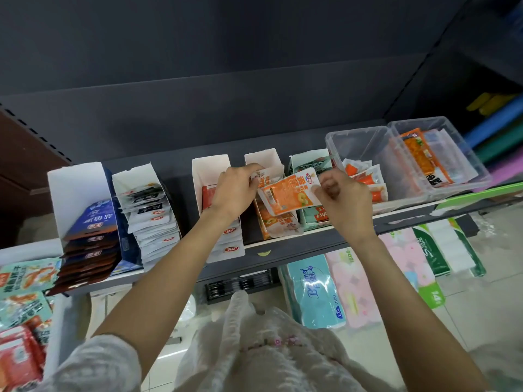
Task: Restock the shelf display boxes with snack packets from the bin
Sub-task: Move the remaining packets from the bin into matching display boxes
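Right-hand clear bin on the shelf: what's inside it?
The right-hand clear bin holds an orange snack packet lying over pale packets. Anything beneath them is covered.

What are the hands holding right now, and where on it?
Both hands grip one orange snack packet over the display boxes: the left hand at its upper-left end, the right hand pinching its right edge.

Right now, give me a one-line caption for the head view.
Both hands, left hand and right hand, slot an orange snack packet into a white display box on the shelf.
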Demonstrator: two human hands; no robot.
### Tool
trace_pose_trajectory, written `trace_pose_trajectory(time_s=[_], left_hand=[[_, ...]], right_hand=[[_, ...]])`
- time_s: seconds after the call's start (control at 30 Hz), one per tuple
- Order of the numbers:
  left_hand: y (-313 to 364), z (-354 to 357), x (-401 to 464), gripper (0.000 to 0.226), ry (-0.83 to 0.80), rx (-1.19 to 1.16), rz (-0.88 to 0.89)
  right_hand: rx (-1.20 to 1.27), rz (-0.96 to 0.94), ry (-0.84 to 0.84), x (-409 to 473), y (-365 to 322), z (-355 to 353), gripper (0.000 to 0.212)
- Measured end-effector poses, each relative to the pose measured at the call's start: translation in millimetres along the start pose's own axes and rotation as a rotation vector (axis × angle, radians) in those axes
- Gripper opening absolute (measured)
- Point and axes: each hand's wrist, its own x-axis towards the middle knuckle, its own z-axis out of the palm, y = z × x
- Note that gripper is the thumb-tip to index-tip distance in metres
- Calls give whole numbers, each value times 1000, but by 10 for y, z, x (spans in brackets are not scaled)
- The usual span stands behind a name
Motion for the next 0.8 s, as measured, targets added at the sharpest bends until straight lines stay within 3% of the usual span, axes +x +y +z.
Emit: trace_pose_trajectory(time_s=[0.13,0.27,0.37,0.43,0.47,0.57,0.67,0.8], left_hand=[[42,15,17,28,53,-37,-37],[63,49,-21,25,42,-43,-7],[84,51,-149,28,-42,-78,57],[116,20,-268,36,-126,-93,94],[133,-5,-329,41,-154,-89,106],[161,-114,-560,44,-159,-80,94],[117,-283,-929,34,18,-114,36],[-49,-545,-1598,16,442,-123,-2]], right_hand=[[217,133,-39,-93,-60,32,29],[368,292,-171,-341,-113,272,13],[719,476,-341,-546,-242,409,15],[810,528,-454,-630,-291,464,20],[796,530,-450,-659,-295,471,25],[659,431,-227,-752,-258,386,26],[684,331,-187,-810,-282,264,21],[600,119,-451,-879,-590,365,20]])
